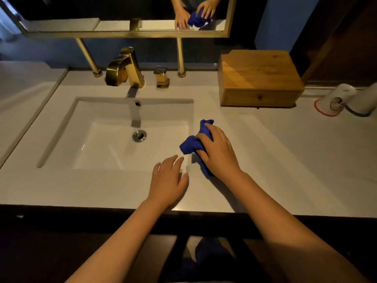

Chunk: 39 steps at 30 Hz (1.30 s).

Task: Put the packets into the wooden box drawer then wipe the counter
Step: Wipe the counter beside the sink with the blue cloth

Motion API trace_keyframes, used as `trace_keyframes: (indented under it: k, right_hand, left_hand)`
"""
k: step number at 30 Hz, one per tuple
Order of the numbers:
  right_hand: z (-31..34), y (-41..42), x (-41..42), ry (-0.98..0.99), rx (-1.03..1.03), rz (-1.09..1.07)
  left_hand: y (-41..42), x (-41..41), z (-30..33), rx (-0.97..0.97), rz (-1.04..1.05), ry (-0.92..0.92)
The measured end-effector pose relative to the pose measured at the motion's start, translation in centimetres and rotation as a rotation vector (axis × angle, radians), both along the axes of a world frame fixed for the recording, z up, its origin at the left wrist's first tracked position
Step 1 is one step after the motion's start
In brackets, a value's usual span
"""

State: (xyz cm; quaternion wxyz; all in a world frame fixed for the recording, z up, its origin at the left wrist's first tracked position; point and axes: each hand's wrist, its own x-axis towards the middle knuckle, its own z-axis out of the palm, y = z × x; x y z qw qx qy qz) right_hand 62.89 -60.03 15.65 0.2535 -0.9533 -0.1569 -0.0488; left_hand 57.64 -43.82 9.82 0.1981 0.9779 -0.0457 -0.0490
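My right hand [219, 149] is shut on a crumpled blue cloth [190, 146] pressed on the white counter [285, 160] just right of the sink. Flat on the counter at the sink's front right corner rests my left hand [168, 179], fingers apart, holding nothing. The wooden box [259, 76] stands at the back right of the counter, its drawer [260, 98] closed. No packets are in view.
A white sink basin [114, 144] with a gold tap [124, 67] and gold handle [162, 76] fills the left half. Two overturned white cups [336, 100] lie at the far right. A gold-framed mirror [122, 21] hangs above. The counter's dark front edge [81, 209] is near me.
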Motion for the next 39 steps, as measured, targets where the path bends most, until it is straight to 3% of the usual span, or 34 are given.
trace_keyframes:
  k: [8, 17, 27, 36, 39]
  right_hand:
    - [2.7, -9.5, -6.3, 0.023, -0.013, -0.222]
    - [4.3, -24.4, -9.2, 0.033, -0.028, -0.317]
    - [4.5, -44.4, -9.4, 0.187, -0.079, -0.347]
    - [0.2, -46.4, -8.6, 0.158, -0.077, -0.387]
    - [-3.6, -45.0, -9.0, 0.252, -0.153, -0.382]
  left_hand:
    - [-8.7, -0.6, 0.5, 0.019, -0.151, 0.004]
    - [-16.8, -1.1, 0.0, 0.136, -0.05, 0.05]
    - [-18.6, -1.0, -1.6, 0.244, 0.076, 0.055]
    - [-18.8, -1.2, -1.6, 0.304, 0.098, 0.058]
    - [-19.0, -1.0, -1.7, 0.307, 0.099, 0.058]
